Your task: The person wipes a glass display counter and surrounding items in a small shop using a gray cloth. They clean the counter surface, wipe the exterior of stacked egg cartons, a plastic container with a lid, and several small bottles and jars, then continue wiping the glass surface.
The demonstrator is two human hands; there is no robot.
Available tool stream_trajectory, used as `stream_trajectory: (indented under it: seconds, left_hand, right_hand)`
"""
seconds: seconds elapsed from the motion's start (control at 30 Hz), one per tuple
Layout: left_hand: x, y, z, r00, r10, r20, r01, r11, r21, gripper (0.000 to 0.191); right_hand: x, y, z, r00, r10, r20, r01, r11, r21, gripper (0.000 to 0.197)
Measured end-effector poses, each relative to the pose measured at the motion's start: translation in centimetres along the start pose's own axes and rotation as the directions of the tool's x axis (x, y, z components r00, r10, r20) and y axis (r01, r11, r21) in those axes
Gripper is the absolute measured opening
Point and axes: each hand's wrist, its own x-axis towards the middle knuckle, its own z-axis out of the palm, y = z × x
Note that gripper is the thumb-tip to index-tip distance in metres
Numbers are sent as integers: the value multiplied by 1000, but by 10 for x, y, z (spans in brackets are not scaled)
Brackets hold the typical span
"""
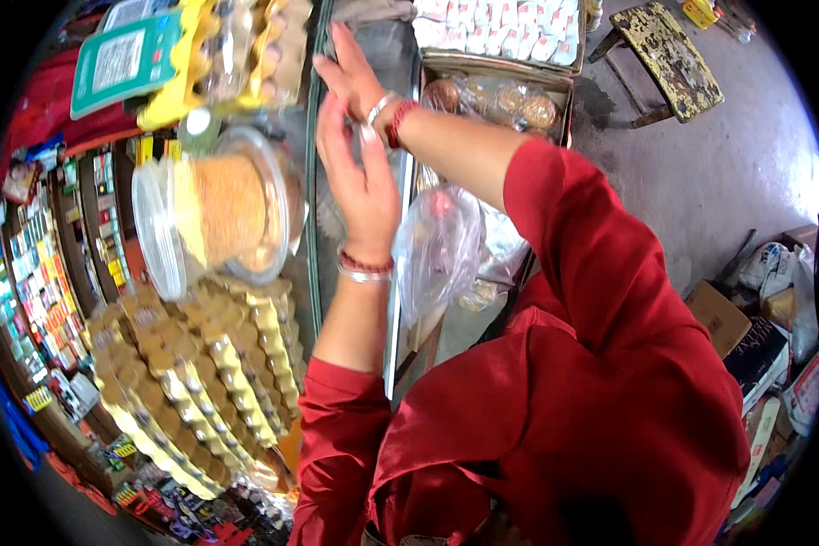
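Note:
My left hand (pixel 358 181), with a red bracelet and a silver bangle at its wrist, reaches over a dark glass-like counter top (pixel 329 273). Its fingers are extended and the thumb stands apart. Just beyond it is my right hand (pixel 356 82), also wearing a silver bangle and a red bracelet. The hands overlap in the view at the left fingertips; whether they touch I cannot tell. Neither holds anything visible. Beside them stands a clear plastic jar (pixel 228 205) of orange-brown food. A clear plastic bag (pixel 440 246) hangs or lies near my left wrist.
Stacked egg trays (pixel 205 382) and more egg trays (pixel 246 54) flank the jar. A green code stand (pixel 126 65) leans there. Open boxes hold small white packets (pixel 498 27) and bagged round food (pixel 512 102). A worn stool (pixel 669 61) and cartons (pixel 720 317) occupy the floor.

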Motion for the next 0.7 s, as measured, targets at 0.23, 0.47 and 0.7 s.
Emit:
stream_trajectory:
  seconds: [0.23, 0.47, 0.7]
  left_hand:
    - [-224, 53, -110, 963, -268, -11, 260, 925, 278, 46]
    - [-392, 70, -169, 892, -446, -80, 452, 868, 207, 38]
    - [-448, 67, -159, 704, -700, -120, 710, 698, 92, 36]
  right_hand:
    - [-287, -32, 56, 959, 253, 130, -260, 965, 35, 76]
    - [-495, -13, 79, 665, 721, 193, -672, 691, -266, 88]
    - [-372, 59, 48, 780, 608, -151, -610, 684, -400, 57]
